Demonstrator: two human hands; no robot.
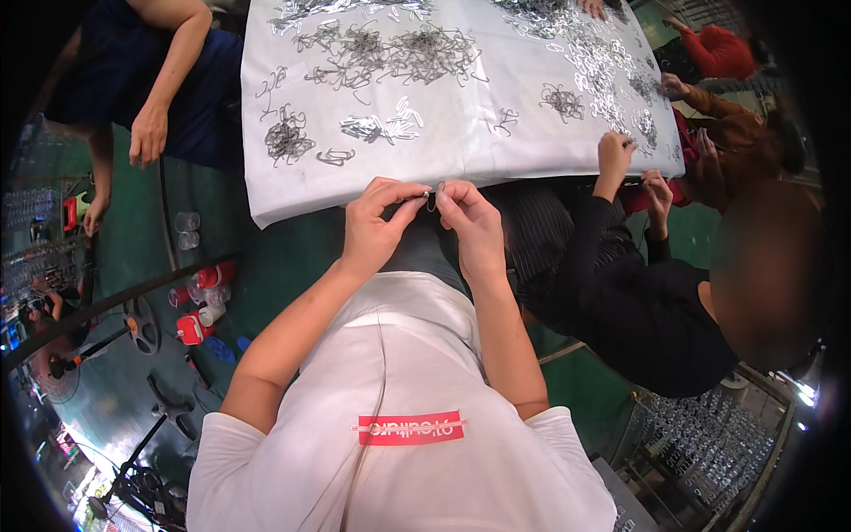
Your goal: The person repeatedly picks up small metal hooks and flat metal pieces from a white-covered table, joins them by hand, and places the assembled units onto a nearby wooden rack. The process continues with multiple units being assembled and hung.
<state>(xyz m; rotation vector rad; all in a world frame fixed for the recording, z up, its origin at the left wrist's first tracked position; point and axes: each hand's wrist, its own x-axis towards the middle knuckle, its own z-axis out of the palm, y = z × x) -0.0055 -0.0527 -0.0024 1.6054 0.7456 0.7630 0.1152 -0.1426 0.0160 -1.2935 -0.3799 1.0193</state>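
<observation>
My left hand (377, 220) and my right hand (472, 223) meet just off the near edge of the white-covered table (452, 146). Thumb and forefinger are pinched on each hand. Between the fingertips shows a small metal piece with a thin curved wire (432, 204); its exact shape is too small to tell. Closest to my hands on the table lie a few dark wire hooks (336, 157), a heap of similar hooks (288, 136) and a pile of shiny silver strips (383, 126).
Larger piles of wire hooks (403, 55) and silver strips (607, 66) cover the far side. To my right, a co-worker in black (620, 293) handles small parts. Another person (155, 97) stands at the left. Red containers (195, 328) and a fan (142, 325) are on the left.
</observation>
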